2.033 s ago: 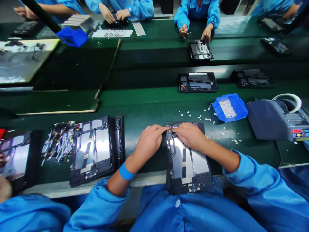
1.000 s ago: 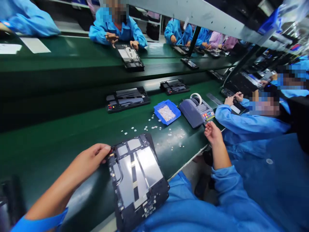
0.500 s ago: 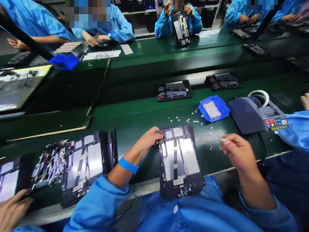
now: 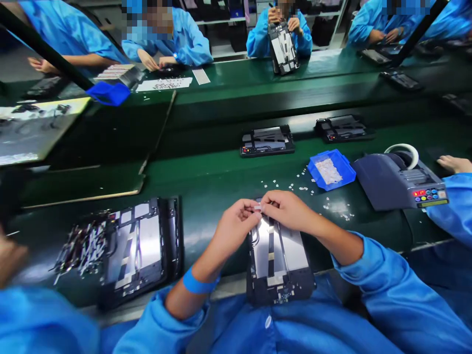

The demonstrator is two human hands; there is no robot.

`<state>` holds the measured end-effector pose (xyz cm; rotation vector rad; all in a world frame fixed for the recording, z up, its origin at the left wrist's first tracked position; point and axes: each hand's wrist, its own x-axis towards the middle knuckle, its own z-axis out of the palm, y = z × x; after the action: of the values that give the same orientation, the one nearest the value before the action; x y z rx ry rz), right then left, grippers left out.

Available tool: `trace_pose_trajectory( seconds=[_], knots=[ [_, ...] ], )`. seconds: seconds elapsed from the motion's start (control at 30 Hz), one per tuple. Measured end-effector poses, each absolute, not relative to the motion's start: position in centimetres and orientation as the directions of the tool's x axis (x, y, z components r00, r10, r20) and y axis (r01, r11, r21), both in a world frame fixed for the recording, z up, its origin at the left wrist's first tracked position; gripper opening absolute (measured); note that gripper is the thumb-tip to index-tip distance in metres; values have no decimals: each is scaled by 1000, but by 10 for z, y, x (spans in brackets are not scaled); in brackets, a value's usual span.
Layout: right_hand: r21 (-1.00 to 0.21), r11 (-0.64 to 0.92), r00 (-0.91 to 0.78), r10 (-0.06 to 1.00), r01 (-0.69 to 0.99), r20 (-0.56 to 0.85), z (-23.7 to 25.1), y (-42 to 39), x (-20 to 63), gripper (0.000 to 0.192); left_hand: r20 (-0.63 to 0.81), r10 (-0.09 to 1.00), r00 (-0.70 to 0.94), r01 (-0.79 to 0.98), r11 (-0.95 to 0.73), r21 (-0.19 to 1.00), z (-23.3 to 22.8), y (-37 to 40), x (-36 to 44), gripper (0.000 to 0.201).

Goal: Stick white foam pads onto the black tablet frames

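Note:
An opened tablet [image 4: 280, 260], its metal plates, ribbon cables and circuit board exposed, lies at the table's front edge, against my blue smock. Over its far end my two hands meet fingertip to fingertip. My left hand [image 4: 236, 223], with a blue band on the wrist, is closed in a pinch at a small white piece [image 4: 257, 207]. The thumb and fingers of my right hand [image 4: 282, 209] pinch the same piece from the other side. Both hands cover the tablet's top edge.
To the left lie stacked opened tablets [image 4: 147, 236] beside a heap of thin parts [image 4: 86, 246]. A blue tray [image 4: 350, 169] of white pieces and a tape dispenser [image 4: 387, 182] stand right. Farther back are more tablets [image 4: 267, 141]. A co-worker's blurred hand [image 4: 11, 258] is at left.
My right hand has come left from the bare table to the tablet's far end. My left hand has let go of the tablet's corner and now meets it at the white piece.

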<state>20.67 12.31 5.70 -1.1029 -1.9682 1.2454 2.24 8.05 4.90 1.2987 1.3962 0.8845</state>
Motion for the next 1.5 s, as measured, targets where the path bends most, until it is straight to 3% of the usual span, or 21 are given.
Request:
trace_pose_trajectory(
  seconds=[0.07,0.13,0.2,0.27,0.4,0.63,0.8,1.0,1.3,1.5],
  knots=[
    [-908,235,-488,872,347,39,53,123,200,13,-219,976,7,72,218,973,43,84,22,22],
    [-855,311,-470,878,415,91,47,128,200,16,-202,977,-70,22,204,979,40,90,12,22],
    [-720,451,-481,857,528,184,38,137,207,20,-163,983,-82,138,173,975,43,95,-2,19],
    [-517,621,-578,771,590,268,29,146,214,23,-134,991,-25,327,135,935,50,100,-15,14],
    [-198,847,-800,531,494,280,13,158,222,27,-131,984,124,546,43,837,62,111,-22,6],
    [-9,884,-861,458,468,222,7,165,227,32,-253,941,225,601,70,796,58,131,-16,11],
    [5,888,-867,449,461,218,4,166,229,33,-280,908,310,683,-8,731,56,143,-14,13],
    [-14,889,-859,446,457,252,1,165,229,33,-211,903,373,822,-217,527,51,149,-4,18],
    [-40,896,-858,435,442,273,-4,168,229,30,-316,879,358,898,-230,376,60,155,11,22],
    [-56,905,-861,419,422,288,-5,170,229,28,-318,886,338,909,-220,355,59,155,13,21]
  ],
)
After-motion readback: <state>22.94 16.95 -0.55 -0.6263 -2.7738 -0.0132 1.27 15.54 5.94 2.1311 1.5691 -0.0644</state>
